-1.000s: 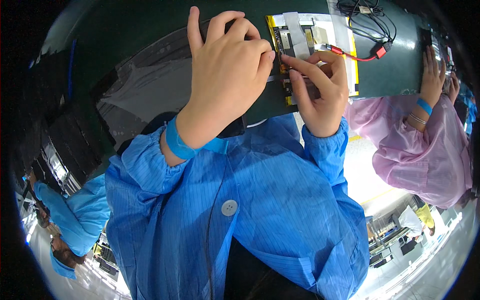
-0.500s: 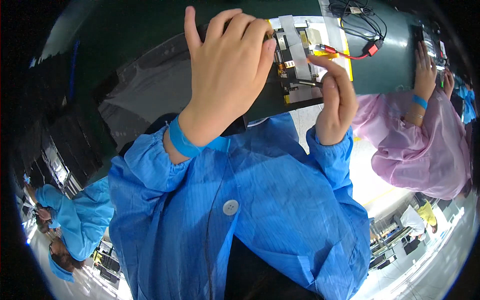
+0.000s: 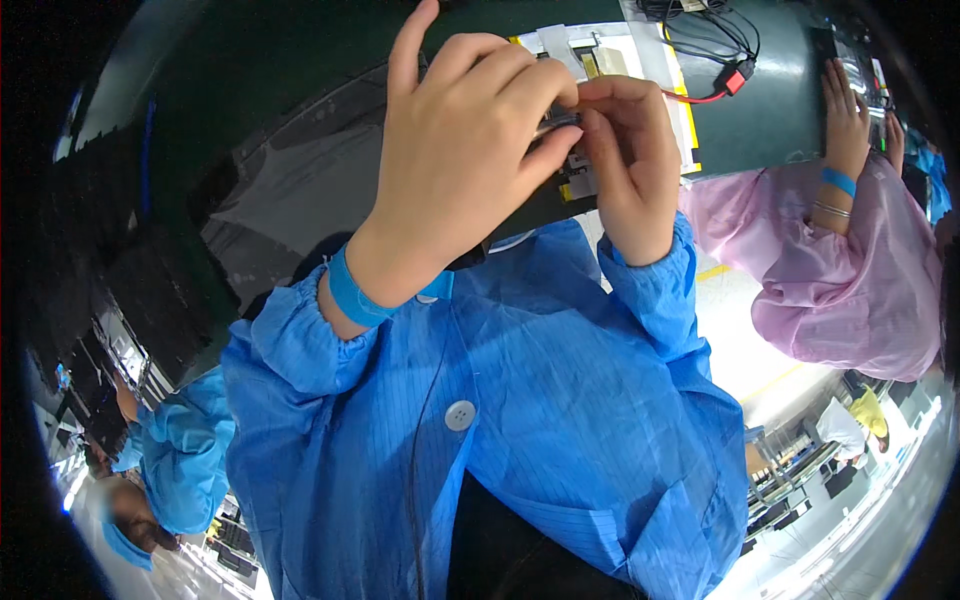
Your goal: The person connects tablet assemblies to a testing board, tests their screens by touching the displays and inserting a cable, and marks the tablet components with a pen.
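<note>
A dark flat board [image 3: 530,210] with white and yellow taped parts [image 3: 640,45] lies on the green bench, right in front of me. My left hand [image 3: 460,150] covers its near left part. The fingers curl over the board, the thumb presses at its edge, and the index finger sticks up. My right hand [image 3: 630,160] is beside it, its thumb and fingers pinched on a small strip [image 3: 565,118] on the board. The fingertips of both hands meet there. The hands hide most of the strip.
A red and black cable with a connector [image 3: 735,75] lies on the green bench [image 3: 760,130] beyond the board. A grey sheet [image 3: 300,190] is at the left. A co-worker in a pink coat [image 3: 850,290] rests a hand [image 3: 845,110] on the bench at right. Another person in blue [image 3: 170,460] is lower left.
My right hand has moved left across the board until its fingertips meet my left hand. The left hand stays on the board, fingers curling in.
</note>
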